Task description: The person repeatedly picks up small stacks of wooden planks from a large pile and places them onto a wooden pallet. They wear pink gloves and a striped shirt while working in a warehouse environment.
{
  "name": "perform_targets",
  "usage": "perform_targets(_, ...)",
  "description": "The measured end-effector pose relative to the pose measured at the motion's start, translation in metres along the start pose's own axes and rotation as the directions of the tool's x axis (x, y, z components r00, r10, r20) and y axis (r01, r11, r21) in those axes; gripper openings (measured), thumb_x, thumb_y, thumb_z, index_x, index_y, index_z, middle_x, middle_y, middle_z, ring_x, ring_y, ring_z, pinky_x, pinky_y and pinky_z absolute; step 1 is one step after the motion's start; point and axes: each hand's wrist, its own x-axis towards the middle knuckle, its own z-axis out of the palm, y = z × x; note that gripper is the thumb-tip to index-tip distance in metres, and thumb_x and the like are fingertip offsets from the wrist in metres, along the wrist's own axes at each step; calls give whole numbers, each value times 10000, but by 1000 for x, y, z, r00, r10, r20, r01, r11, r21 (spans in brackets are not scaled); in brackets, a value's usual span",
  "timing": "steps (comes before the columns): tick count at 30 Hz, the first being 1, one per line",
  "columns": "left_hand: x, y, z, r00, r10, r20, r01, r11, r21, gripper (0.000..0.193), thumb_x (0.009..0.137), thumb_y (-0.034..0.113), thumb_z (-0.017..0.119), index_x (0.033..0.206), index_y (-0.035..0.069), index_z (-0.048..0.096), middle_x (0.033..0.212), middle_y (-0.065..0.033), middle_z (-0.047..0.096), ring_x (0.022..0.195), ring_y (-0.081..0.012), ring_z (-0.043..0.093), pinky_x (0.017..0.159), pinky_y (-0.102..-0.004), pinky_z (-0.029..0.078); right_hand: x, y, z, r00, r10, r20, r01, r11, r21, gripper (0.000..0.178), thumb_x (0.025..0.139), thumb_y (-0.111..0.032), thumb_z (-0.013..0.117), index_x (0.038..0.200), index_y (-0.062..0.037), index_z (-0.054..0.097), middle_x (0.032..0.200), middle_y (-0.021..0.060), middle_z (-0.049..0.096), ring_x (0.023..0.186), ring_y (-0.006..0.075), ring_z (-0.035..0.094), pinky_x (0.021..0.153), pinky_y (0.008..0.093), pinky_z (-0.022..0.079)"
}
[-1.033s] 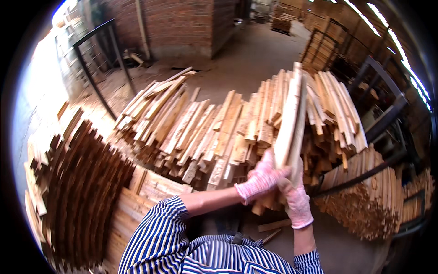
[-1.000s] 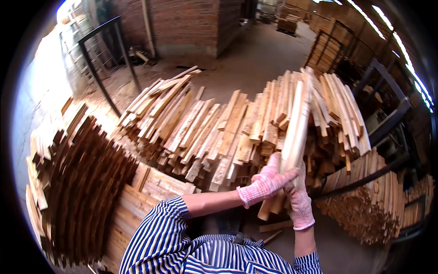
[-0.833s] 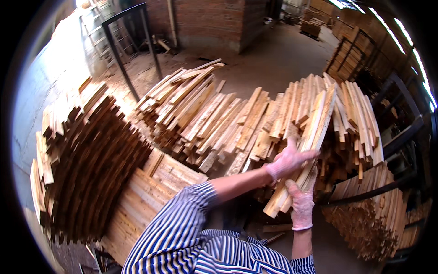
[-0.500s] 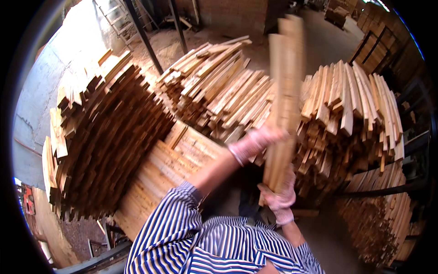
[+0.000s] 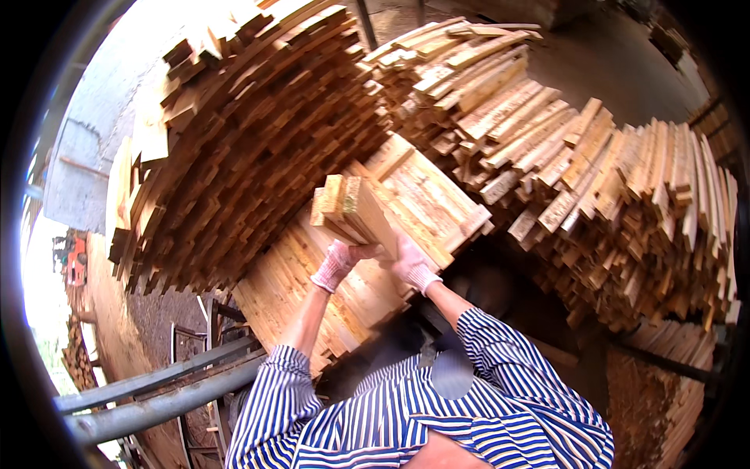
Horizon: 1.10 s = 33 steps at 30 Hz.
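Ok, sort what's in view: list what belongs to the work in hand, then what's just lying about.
Likely part of the work:
wooden strips, held between left hand and right hand
board surface beneath them
left stack
right stack

Apparently just lying about:
grey pipe, lower left
red thing, far left, too small to identify

2 hands (image 5: 341, 263) around wooden slats (image 5: 364, 213)

held slats (image 5: 359, 211): swung from loose pile (image 5: 578, 172) to over plank platform (image 5: 437, 195) | view: turned left | grey pipe (image 5: 180, 402): more visible
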Motion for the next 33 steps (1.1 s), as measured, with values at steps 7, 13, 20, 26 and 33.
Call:
perform_targets(7,-22,-120,-60,960,43,-275,-165,883,-439,501,976,379,697,1316,14,651,1320,-106,695,1240,-250,637,1053,-395,525,-8,-49,4,967,-187,174,204,975,-87,1109,785,-403,834,1633,-42,215,1587,279,398,1475,361,412,1201,401,339)
perform_targets(13,15,-162,10,914,-260,-312,-92,617,-782,815,930,657,611,1489,73,510,1439,-94,609,1257,-242,612,1114,-431,476,2,11,-6,976,-216,14,217,976,-27,982,809,-478,830,1599,-112,375,1552,221,477,1449,351,450,1193,385,362)
perform_targets(20,82,-194,33,783,-551,-289,-50,407,-912,755,879,762,603,1375,197,530,1261,-70,598,1092,-304,579,959,-499,515,102,84,-56,982,66,180,-62,998,-26,816,891,-329,768,1602,-225,382,1481,160,537,1335,318,548,1024,452,519)
perform_targets(26,77,-222,16,640,-719,-271,5,356,-935,899,812,809,645,1417,163,484,1421,-133,523,1232,-376,525,1051,-545,437,195,151,-35,994,57,90,2,833,-554,675,988,-475,574,1594,-273,358,1456,254,493,1294,425,539,1017,507,492)
perform_targets(33,124,-199,33,717,-670,-194,50,327,-944,953,828,829,596,1393,67,501,1387,-141,549,1236,-353,525,1067,-528,435,170,88,-49,937,93,335,91,865,-493,778,1003,-599,483,1603,-126,338,1583,270,384,1442,394,415,1115,421,443)
